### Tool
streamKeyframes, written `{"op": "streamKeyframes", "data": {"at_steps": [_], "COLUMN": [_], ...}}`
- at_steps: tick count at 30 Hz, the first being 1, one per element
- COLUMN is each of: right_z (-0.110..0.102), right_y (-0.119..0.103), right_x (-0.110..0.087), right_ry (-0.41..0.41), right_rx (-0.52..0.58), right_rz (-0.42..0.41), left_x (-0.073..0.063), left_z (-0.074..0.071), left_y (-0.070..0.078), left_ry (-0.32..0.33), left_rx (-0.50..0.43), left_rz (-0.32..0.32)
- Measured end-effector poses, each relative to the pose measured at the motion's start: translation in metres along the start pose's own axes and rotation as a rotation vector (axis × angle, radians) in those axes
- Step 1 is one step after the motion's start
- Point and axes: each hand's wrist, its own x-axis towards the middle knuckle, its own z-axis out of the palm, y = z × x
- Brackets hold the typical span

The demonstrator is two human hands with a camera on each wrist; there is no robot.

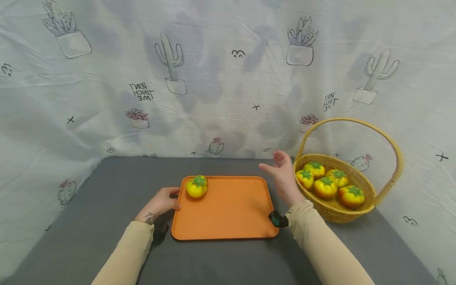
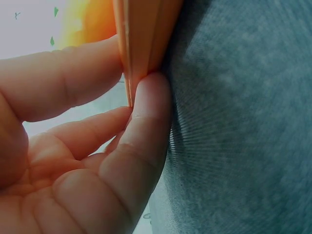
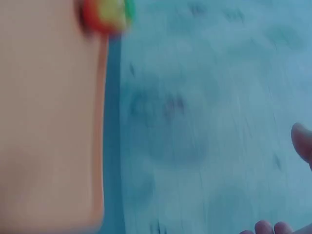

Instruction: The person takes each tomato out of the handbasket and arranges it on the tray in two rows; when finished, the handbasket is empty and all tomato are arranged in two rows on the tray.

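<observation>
An orange tray point(image 1: 228, 213) lies flat on the grey table. One yellow persimmon point(image 1: 196, 187) with a green leafy top sits in its far left corner. At the tray's left edge is my left hand point(image 1: 162, 202); the left wrist view shows its fingers and thumb pinching the rim point(image 2: 141, 39). My right hand point(image 1: 285, 180) hovers between the tray's right side and a woven basket point(image 1: 333, 215), holding nothing, thumb and fingers spread apart. Inside the basket lie several persimmons point(image 1: 325, 187). Only fingertips point(image 3: 263, 228) and the thumb of that hand show in the blurred right wrist view.
The basket's tall arched handle point(image 1: 399, 158) rises at the right, close to my right forearm. A pale curtain point(image 1: 228, 118) printed with cacti hangs behind the table point(image 1: 124, 182). A dark device point(image 1: 278, 219) is on my right wrist, over the tray's edge.
</observation>
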Motion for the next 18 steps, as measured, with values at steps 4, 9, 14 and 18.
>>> {"op": "streamKeyframes", "data": {"at_steps": [4,9,14,18], "right_z": [-0.061,-0.115,-0.145,-0.158], "right_y": [-0.006,-0.006,0.005,0.014], "right_x": [0.002,-0.003,-0.007,-0.008], "right_ry": [0.105,0.158,0.178,0.159], "right_rx": [-0.071,-0.210,-0.352,-0.422], "right_rz": [0.062,0.148,0.233,0.307], "left_x": [0.000,0.001,0.002,0.003], "left_z": [-0.001,-0.001,-0.001,0.000], "left_y": [0.000,0.000,-0.001,0.000], "left_ry": [-0.007,-0.005,-0.008,-0.009], "left_rx": [0.008,0.015,0.024,0.040], "left_rz": [0.011,0.012,0.010,0.004]}}
